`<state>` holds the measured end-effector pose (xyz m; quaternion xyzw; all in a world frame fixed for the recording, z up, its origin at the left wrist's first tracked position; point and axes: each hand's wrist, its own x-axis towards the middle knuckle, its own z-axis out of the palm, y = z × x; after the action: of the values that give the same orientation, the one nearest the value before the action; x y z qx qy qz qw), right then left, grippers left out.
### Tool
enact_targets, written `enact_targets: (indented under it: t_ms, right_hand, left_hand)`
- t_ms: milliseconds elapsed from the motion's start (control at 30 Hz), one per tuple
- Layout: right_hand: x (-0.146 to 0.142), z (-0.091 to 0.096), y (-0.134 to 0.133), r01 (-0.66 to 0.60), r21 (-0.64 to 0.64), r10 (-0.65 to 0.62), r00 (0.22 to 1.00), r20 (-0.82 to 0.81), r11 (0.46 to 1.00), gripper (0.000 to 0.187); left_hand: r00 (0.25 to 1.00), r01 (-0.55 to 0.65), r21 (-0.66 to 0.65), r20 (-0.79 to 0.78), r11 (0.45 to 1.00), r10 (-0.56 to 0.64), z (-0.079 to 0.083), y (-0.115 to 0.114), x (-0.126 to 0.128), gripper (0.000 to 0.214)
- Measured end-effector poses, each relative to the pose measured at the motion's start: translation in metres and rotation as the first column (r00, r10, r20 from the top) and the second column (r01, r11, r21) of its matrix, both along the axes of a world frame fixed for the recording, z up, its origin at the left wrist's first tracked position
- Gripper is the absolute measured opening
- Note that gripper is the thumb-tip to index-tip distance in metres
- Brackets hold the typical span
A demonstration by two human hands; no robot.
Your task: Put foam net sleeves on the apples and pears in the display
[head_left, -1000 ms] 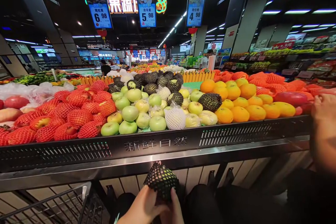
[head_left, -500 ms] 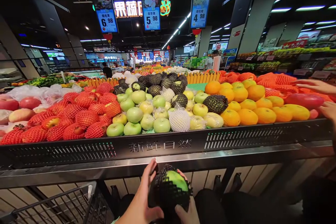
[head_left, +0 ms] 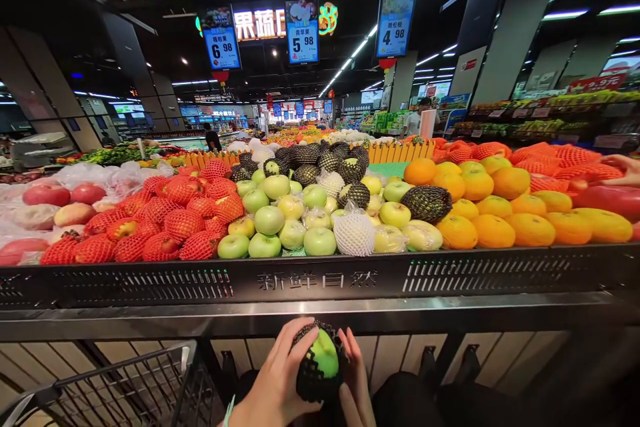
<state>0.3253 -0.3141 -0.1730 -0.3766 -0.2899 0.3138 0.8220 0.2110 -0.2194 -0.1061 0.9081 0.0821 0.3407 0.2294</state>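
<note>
Low in the head view, a green apple (head_left: 326,355) sits in a black foam net (head_left: 315,383). My left hand (head_left: 281,377) is wrapped around its left side, fingers over the top and thumb underneath. On the other side my right hand (head_left: 356,380) presses against the net, fingertips pointing up. The net leaves part of the apple's green skin bare. Just beyond, the black bin front (head_left: 320,283) holds loose green apples (head_left: 320,241) and several fruits in black nets (head_left: 425,203). A white-netted fruit (head_left: 354,232) rests against its edge.
Red-netted fruits (head_left: 185,223) lie left of the green apples, oranges (head_left: 495,231) right of them. A shopping cart (head_left: 125,380) stands at lower left. At the far right another person's hand (head_left: 623,170) reaches among red nets. Price screens (head_left: 302,30) hang above.
My view has swung left, so the display has shifted right. My left hand's fingers have moved over the apple's top. The other person's hands now show less at the right edge.
</note>
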Motion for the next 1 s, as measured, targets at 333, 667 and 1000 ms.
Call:
enact_targets:
  t_ms: [333, 667, 1000]
  right_hand:
    - [-0.008, -0.020, 0.019, 0.039, -0.108, -0.055, 0.986, -0.155, 0.993, 0.064]
    - [0.099, 0.104, 0.020, 0.603, 0.115, -0.594, 0.704, 0.390, 0.790, 0.082]
    - [0.149, 0.340, 0.248, 0.643, 0.316, -0.365, -0.061, 0.929, 0.698, 0.075]
  left_hand:
    - [0.964, -0.099, 0.362, -0.195, 0.927, 0.179, -0.019, -0.007, 0.018, 0.111]
    - [0.969, -0.187, 0.321, -0.095, 0.928, 0.228, -0.010, 0.015, 0.007, 0.089]
    - [0.892, -0.449, 0.663, 0.363, 0.599, 0.268, -0.059, 0.038, 0.050, 0.007]
